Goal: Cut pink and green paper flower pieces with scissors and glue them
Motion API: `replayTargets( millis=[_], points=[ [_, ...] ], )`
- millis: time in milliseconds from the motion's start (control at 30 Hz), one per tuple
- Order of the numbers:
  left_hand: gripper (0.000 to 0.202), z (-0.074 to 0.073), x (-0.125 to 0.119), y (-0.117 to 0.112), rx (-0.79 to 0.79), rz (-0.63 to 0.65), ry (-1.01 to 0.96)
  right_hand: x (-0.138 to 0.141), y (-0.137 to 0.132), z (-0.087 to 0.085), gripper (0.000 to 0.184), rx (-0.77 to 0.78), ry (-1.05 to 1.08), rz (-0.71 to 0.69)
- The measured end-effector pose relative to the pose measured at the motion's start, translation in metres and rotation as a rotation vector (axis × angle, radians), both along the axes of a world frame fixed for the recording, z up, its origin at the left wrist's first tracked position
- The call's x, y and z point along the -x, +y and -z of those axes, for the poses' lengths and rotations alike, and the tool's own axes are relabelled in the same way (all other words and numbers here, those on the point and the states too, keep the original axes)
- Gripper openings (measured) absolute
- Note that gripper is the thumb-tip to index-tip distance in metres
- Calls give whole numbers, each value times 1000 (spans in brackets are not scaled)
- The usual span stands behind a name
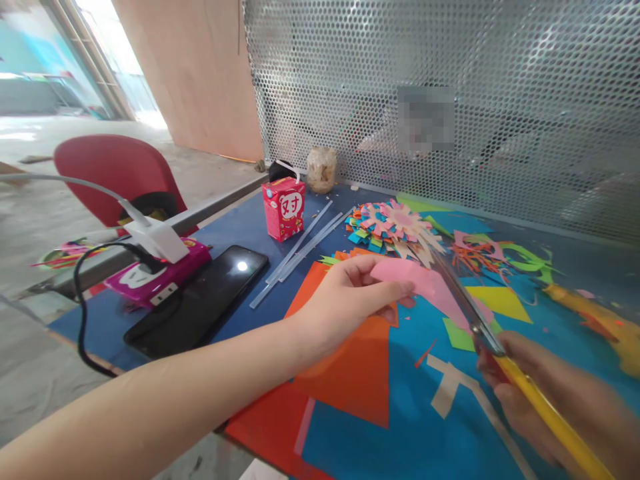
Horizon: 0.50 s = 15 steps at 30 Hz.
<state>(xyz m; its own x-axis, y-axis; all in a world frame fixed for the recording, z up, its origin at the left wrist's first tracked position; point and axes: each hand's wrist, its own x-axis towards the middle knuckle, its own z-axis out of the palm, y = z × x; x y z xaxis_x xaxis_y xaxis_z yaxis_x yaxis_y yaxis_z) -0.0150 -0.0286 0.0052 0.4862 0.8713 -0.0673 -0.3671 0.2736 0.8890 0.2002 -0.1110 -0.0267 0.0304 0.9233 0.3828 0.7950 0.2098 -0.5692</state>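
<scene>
My left hand [350,297] pinches a piece of pink paper [425,283] above the table. My right hand [545,393] grips yellow-handled scissors [480,320], whose blades run along the right edge of the pink paper. Beneath them lie an orange sheet [350,380] and a blue sheet [410,433]. A layered paper flower [395,223] in pink, blue and orange sits further back.
A red drink carton [284,207], clear glue sticks [300,250], a black phone [200,300] and a pink power strip [160,273] with a white charger lie at left. Paper scraps [490,257] cover the right. A perforated metal screen [450,87] backs the table; a red chair [117,173] stands left.
</scene>
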Motion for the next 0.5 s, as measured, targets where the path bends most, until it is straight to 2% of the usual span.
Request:
replayTargets(
  millis=[67, 133, 200, 333, 500],
  points=[
    [10, 0, -1, 0, -2, -43, 8, 0, 0, -4, 29, -83, -39, -93],
    [15, 0, -1, 1, -26, -75, 24, -3, -2, -6, 29, -98, -122, -127],
    [16, -1, 0, 1, -70, -92, 41, -9, -6, -4, 31, -21, -204, -136],
    [16, -1, 1, 1, -145, -90, 4, -21, -11, 9, 35, 96, -239, -130],
    [21, 0, 2, 0, -192, -88, -78, -23, -9, 12, 41, 71, -275, -140]
  ],
)
